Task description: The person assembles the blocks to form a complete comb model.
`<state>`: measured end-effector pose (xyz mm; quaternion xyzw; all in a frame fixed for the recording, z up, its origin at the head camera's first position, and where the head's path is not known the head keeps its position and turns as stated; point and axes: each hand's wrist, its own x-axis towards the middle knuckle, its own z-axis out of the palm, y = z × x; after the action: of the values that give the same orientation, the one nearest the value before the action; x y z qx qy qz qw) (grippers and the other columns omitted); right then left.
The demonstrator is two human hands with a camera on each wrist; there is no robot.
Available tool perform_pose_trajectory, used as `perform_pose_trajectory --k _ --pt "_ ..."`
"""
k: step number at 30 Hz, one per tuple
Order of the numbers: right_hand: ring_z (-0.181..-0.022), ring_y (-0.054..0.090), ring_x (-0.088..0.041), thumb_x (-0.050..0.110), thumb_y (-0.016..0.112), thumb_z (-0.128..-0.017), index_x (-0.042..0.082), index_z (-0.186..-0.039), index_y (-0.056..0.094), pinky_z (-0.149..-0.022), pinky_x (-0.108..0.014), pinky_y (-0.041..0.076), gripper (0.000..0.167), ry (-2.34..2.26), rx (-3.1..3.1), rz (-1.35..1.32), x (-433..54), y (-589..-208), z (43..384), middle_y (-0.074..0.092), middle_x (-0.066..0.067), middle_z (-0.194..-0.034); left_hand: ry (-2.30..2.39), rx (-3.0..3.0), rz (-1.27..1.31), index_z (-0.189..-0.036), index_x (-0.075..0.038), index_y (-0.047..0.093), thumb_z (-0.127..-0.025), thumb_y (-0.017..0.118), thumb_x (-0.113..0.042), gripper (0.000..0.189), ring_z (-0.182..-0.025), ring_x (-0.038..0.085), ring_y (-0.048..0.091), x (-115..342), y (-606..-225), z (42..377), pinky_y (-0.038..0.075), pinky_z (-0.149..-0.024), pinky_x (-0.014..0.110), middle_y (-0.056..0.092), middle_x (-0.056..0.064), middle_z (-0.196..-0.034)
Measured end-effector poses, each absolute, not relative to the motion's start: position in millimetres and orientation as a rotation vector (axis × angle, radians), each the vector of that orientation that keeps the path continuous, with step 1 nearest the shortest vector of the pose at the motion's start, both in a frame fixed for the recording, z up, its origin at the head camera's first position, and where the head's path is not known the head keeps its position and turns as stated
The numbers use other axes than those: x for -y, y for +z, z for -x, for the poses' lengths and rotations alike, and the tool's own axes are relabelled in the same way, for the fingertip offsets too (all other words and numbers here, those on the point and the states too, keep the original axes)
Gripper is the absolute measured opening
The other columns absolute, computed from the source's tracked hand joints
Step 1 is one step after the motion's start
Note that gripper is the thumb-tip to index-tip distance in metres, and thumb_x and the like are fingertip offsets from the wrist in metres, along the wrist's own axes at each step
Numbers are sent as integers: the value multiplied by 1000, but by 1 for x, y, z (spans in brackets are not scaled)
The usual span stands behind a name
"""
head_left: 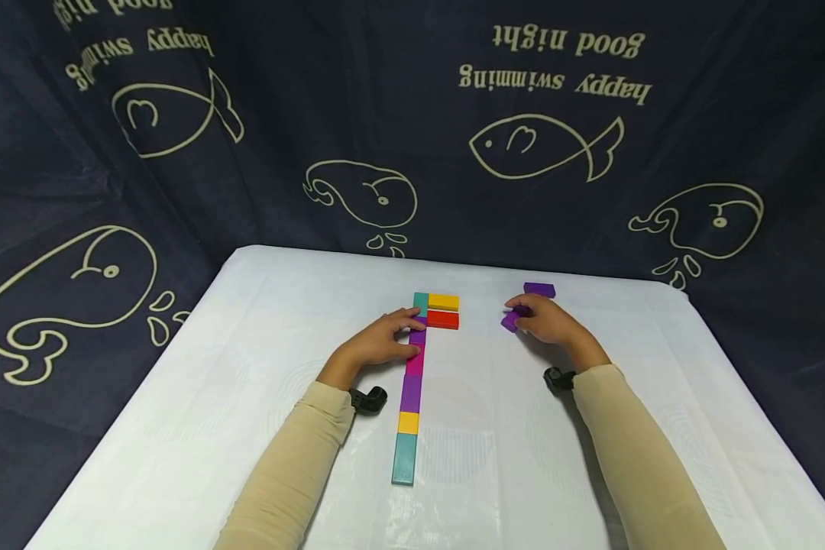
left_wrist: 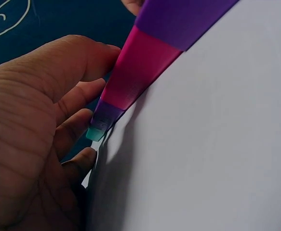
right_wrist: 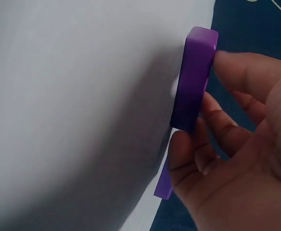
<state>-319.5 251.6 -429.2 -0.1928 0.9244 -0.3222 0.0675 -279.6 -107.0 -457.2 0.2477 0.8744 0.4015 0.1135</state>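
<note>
A straight row of flat colored blocks runs along the white table. From the far end come a teal block [head_left: 421,301], a purple block [head_left: 418,336], a pink block [left_wrist: 138,67], a longer purple block [head_left: 411,393], a yellow block [head_left: 409,422] and a teal block [head_left: 404,458]. My left hand [head_left: 381,340] touches the row's far part, thumb at the pink block and fingers spread beyond it. To the right, my right hand [head_left: 548,321] pinches a purple block [right_wrist: 193,79] between thumb and fingertips. Another purple block [head_left: 539,289] lies just beyond that hand.
A yellow block [head_left: 443,302] and a red block [head_left: 443,321] extend rightward from the row's far end. Behind the white table [head_left: 495,458] hangs a dark cloth [head_left: 412,99] printed with fish and whales. Each wrist wears a black strap device [head_left: 369,400].
</note>
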Motion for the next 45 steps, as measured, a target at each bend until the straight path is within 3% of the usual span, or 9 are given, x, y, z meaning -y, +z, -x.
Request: perform_pose_trajectory --k 8,17,23,33,45 --pt "-106 55 -35 6 63 -96 -4 -120 63 -100 -55 41 27 -957 -2780 558 -256 -432 317 64 -21 -115 1183 -2564 -714 -133 -15 64 -88 73 -20 46 -150 29 18 107 -456 280 16 -119 52 33 1 -160" --pt "-114 52 -36 11 65 -95 -1 -127 61 -106 -58 36 35 -915 -2757 484 -261 -433 314 60 -21 -125 1189 -2553 -734 -131 -12 64 -87 74 -19 46 -150 27 18 106 -457 279 10 -121 48 33 2 -159" --pt "-106 52 -35 5 64 -93 0 -123 62 -102 -56 39 30 -929 -2746 502 -260 -432 309 61 -20 -118 1200 -2555 -721 -131 -13 64 -87 74 -19 46 -150 30 17 107 -457 279 13 -120 51 33 2 -159" --pt "-117 53 -39 6 65 -94 -2 -119 65 -107 -59 35 27 -817 -2846 598 -256 -431 306 59 -23 -123 1182 -2563 -701 -132 -15 64 -87 74 -19 46 -149 29 18 107 -459 280 20 -119 49 33 1 -159" --pt "-95 57 -26 9 67 -94 2 -116 66 -86 -45 48 23 -903 -2846 706 -245 -429 303 63 -13 -111 1190 -2561 -694 -131 -14 65 -87 74 -19 45 -149 29 19 106 -458 280 21 -119 48 34 0 -159"
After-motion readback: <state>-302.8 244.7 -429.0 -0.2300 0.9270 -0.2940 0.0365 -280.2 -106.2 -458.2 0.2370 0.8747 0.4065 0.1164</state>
